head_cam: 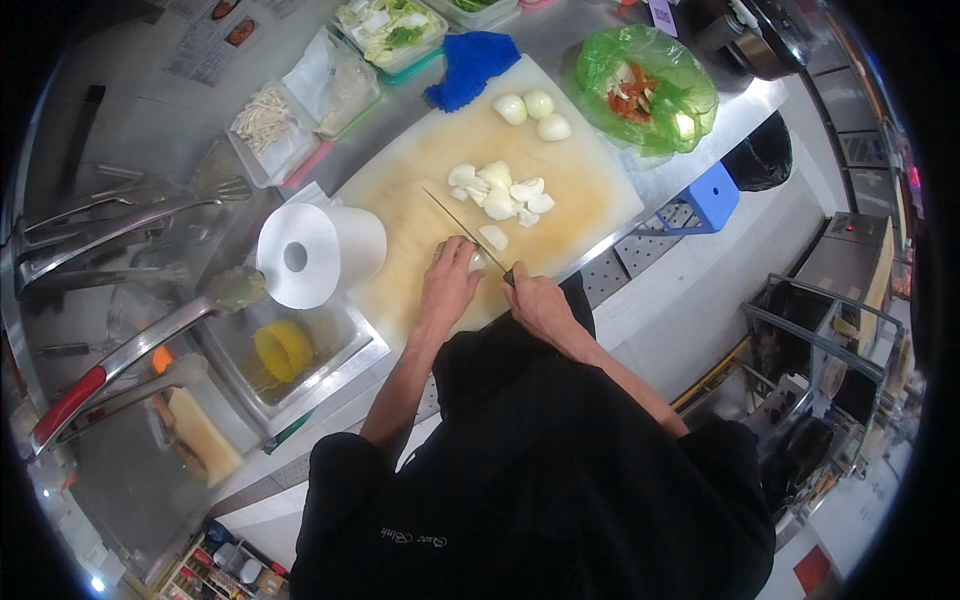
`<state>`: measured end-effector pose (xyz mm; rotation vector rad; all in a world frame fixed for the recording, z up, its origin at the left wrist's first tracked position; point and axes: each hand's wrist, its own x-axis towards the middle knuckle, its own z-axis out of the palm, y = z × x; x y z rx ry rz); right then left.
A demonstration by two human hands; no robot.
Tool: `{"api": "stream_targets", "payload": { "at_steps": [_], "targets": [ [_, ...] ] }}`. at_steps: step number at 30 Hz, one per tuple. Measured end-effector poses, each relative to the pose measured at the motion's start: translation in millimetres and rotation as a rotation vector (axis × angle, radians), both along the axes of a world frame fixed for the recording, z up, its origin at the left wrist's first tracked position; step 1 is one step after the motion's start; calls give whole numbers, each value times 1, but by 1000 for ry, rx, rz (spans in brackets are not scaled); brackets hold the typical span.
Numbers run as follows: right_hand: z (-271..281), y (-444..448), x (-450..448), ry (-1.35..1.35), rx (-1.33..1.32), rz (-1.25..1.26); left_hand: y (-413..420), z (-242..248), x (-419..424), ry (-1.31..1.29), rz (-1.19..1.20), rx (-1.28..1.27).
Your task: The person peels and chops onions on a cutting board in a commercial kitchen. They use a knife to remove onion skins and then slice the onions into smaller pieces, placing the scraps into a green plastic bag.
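On a pale cutting board, my left hand presses down on a peeled onion piece. My right hand grips the handle of a kitchen knife, whose blade lies beside the left fingers and points away to the upper left. A single cut onion piece rests just right of the blade. Beyond it is a loose pile of cut onion pieces. Several whole peeled onions sit near the board's far end.
A blue cloth touches the board's far left corner. Right of it stands a green plastic bag with peelings. To the left are a paper roll, a container of white strips, and a sink holding a yellow item. Tongs hang farther left.
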<state>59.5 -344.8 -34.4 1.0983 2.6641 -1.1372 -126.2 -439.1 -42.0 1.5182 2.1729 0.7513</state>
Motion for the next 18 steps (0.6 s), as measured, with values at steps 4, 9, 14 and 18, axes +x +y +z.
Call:
{"api": "stream_targets", "payload": {
  "at_steps": [4, 9, 14, 18],
  "targets": [
    [-25, -1, -8, -17, -1, 3, 0, 1, -1, -23, -5, 10],
    [-35, 6, -12, 84, 15, 3, -1, 1, -1, -30, 7, 29],
    [-6, 1, -2, 67, 2, 13, -2, -1, 0, -47, 28, 23],
    [-9, -5, -5, 58, 13, 3, -1, 0, 0, -25, 18, 15]
  ]
}}
